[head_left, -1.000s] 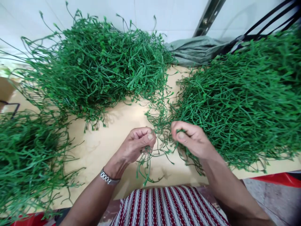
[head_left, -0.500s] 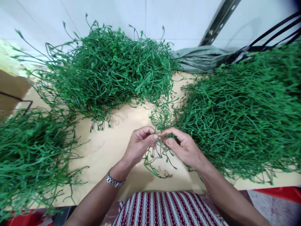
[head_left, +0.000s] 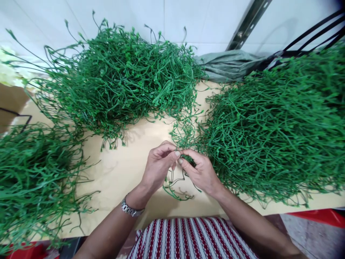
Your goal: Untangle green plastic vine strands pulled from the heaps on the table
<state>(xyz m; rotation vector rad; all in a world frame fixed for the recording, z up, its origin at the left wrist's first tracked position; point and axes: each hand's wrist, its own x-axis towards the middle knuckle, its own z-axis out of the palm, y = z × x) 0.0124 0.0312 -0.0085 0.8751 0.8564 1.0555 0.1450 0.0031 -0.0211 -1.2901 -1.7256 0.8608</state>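
Close together over the middle of the table, my left hand (head_left: 158,166) and my right hand (head_left: 202,174) meet at their fingertips. Thumb and forefinger of the left pinch a thin green plastic flower stem, most of it hidden by the fingers. The right thumb and forefinger are closed at the same spot, on the stem too. More green strands show inside the curl of the right hand. Below the fingers, several loose stems (head_left: 175,195) with small bud-like tips lie on the tabletop. A thin tangle of stems (head_left: 185,131) lies just beyond the fingertips.
Large heaps of green stems surround the hands: one at the back (head_left: 129,79), one on the right (head_left: 275,133), one on the left (head_left: 35,180). A grey-green cloth (head_left: 229,66) lies by the tiled wall, near a metal upright (head_left: 246,27). A cardboard box (head_left: 12,104) stands far left.
My right hand has moved left, and its thumb and forefinger have closed at the left fingertips. The left hand stays nearly in place. The view has shifted slightly.
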